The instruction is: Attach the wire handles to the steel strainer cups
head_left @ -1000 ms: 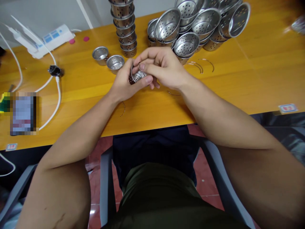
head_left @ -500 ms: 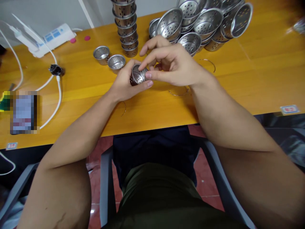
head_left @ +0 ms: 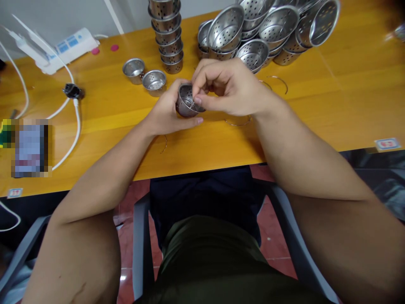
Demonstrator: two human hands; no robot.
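My left hand (head_left: 166, 114) is wrapped round a small perforated steel strainer cup (head_left: 186, 102), held above the yellow wooden table (head_left: 316, 109) with its mouth tilted up and toward me. My right hand (head_left: 230, 86) pinches at the cup's rim with thumb and forefinger, seemingly on a thin wire handle whose outline I can barely make out. A loose wire loop (head_left: 237, 122) lies on the table just under my right wrist. Another thin wire (head_left: 163, 143) lies beside my left wrist.
A tall stack of strainer cups (head_left: 167, 33) stands behind my hands. A heap of larger cups (head_left: 262, 29) fills the back right. Two single cups (head_left: 144, 75) sit at back left. More wire loops (head_left: 278, 82), a white power strip (head_left: 65, 48) and cables (head_left: 74, 122) lie around.
The cup has turned in my left hand so its mouth faces more upward. My right hand's fingers have curled in from spread to a pinch at the rim.
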